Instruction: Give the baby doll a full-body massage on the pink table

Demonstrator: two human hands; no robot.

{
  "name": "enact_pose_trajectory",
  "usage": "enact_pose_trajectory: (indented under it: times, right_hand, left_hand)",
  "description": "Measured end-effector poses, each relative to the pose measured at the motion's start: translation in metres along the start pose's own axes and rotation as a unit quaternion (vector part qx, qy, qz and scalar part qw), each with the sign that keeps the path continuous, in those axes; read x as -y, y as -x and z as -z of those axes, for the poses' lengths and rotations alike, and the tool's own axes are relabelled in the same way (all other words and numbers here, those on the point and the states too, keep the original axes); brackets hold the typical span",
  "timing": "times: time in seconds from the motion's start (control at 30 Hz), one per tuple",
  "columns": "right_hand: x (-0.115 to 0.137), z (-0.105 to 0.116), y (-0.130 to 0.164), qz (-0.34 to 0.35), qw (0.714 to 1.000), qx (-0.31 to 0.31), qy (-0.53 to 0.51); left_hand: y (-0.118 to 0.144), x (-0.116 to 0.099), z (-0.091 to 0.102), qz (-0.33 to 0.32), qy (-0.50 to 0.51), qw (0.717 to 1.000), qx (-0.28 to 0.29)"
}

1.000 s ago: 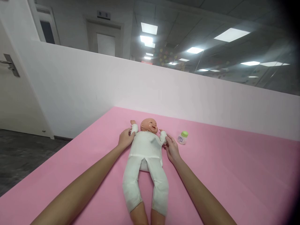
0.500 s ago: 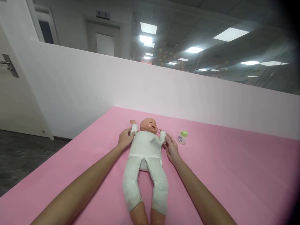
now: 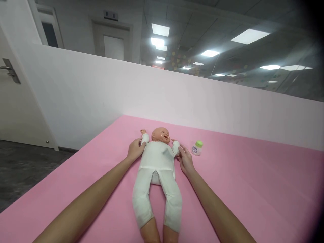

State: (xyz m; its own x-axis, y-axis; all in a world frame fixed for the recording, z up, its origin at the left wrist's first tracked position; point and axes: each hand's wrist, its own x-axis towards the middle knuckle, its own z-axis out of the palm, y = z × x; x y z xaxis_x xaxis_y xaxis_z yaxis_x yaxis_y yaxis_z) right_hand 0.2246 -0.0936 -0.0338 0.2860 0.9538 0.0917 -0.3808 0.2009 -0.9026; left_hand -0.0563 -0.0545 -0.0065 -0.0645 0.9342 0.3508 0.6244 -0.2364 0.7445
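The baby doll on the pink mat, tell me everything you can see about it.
The baby doll lies on its back on the pink mat, head toward the far wall, arms spread, legs toward the camera. It has a plastic-looking smiling head and a white soft-looking one-piece suit; bare lower legs show. The left hand and right hand each hold one sleeved arm.

1 head view, forward-down over pink mat (image 3: pixel 240 189), doll (image 3: pixel 157 168) near, centred.

place: office | signs: ceiling light panels (image 3: pixel 249 35) (grid ceiling), glass partition (image 3: pixel 253 60), door (image 3: pixel 10 84)
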Motion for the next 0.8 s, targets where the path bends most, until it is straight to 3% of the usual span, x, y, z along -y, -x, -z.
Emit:
enact_pose_trajectory:
  times: [0.8]
  right_hand:
    - [-0.0018, 0.0022, -0.0016, -0.001, 1.000, 0.000, 0.009]
  left_hand:
    - [0.0009, -0.0020, 0.0010, -0.002, 0.000, 1.000, 0.002]
